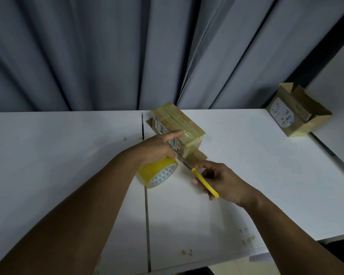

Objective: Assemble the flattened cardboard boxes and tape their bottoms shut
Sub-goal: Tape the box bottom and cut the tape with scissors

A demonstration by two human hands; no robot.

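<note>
status: taped box (179, 126) sits flaps-down near the middle of the table's (68, 155) far edge, bottom face up and already covered in yellowish tape strips. looks like the last strip is on and only needs cutting free. second box (298, 114) is at the far right corner, erected, lying on its side with the open end showing; can't tell if its bottom is taped. no flattened boxes in view, so what's left beyond this cut is unclear. left hand (159, 145) comes in from the near left, lower fingers curled round the yellow tape roll (157, 175) just beside the box's near end, index finger straight along the box's top edge. right hand (220, 181) is clenched round a yellow-handled cutter (205, 183), blade tip pointing into the gap between roll and box. knife or scissors, can't tell.
</note>
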